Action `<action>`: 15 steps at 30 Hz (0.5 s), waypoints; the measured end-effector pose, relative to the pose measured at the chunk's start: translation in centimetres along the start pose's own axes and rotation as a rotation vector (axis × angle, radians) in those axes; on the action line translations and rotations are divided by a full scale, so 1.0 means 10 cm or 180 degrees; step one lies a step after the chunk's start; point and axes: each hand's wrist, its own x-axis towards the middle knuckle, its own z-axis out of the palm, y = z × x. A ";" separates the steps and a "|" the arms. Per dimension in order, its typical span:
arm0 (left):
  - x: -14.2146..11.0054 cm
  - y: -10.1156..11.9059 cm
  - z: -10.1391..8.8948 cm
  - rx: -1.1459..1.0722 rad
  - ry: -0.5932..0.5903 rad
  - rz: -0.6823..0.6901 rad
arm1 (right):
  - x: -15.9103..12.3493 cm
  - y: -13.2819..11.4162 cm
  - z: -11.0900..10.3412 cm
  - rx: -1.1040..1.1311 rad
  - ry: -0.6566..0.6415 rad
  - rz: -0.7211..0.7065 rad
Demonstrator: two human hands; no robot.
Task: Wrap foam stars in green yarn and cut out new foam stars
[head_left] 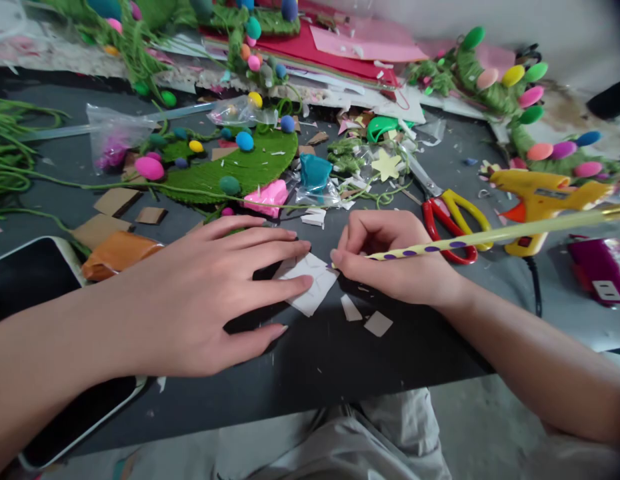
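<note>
Left hand (205, 293) spread over white paper (319, 288), right hand (397, 257) on a spotted pencil (515, 231)

The paper lies on the dark desk (330, 363), between the two hands and near the front edge. Small piece, set cornerwise, faint lines on its face. Left hand is palm down, its fingers (277, 289) released and spread, grasping nothing; two fingertips rest on the paper. Right hand grasps the pencil low down, thumb and fingers bent around it. Shaft is pale yellow with purple ovals, slanting up and away to the right; tip is at the paper's right corner, contact too fine to tell.

Just below the right hand: a pale square scrap (379, 324) and a narrower offcut (351, 308). Beyond that hand, scissors (433, 190) with one red and one yellow handle, then a yellow glue gun (540, 191). Purple box (603, 270) at far right.

Left side: a dark-screened device (27, 280), partly under the left forearm, and an orange packet (117, 255) beside it. Beyond the left hand, green material (263, 157), a pink packet (270, 197), a teal packet (315, 172) and, farther right, a pale yellow star (387, 165)
</note>
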 end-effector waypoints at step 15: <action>-0.01 0.03 0.02 -0.0073 0.0028 -0.0148 | 0.04 0.01 0.08 -0.0312 0.0194 -0.0104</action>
